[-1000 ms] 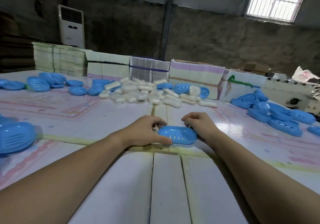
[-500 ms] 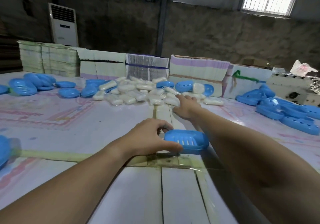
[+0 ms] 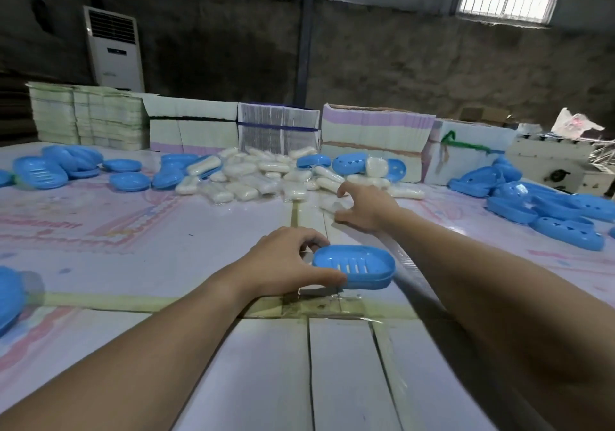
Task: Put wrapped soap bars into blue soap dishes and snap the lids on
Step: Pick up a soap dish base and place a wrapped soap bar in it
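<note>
Head view, single frame. Left hand (image 3: 283, 261): thumb and fingers are curled round the left end of an open blue soap dish (image 3: 354, 266), which is steadied flat on the table (image 3: 166, 257), slotted floor up, no soap inside. Right hand (image 3: 364, 206): extended beyond the dish, fingers and thumb spread and curved over one wrapped soap bar (image 3: 332, 202) at the near edge of the soap pile (image 3: 266, 177); contact is likely, but a closed grip is not shown. Beyond the dish, the pile is backed by stacked cartons (image 3: 376, 131). Loose blue dish parts (image 3: 549, 204) are heaped to the right of the dish, with more (image 3: 56, 167) to its far left.

Step judged in hand: fetching a bar for the held dish. For a clean result, a single bar should be pinched across its width, lifted clear of its neighbours, and laid lengthwise in the dish. The dish is best kept pinned until a lid is pressed on evenly.
</note>
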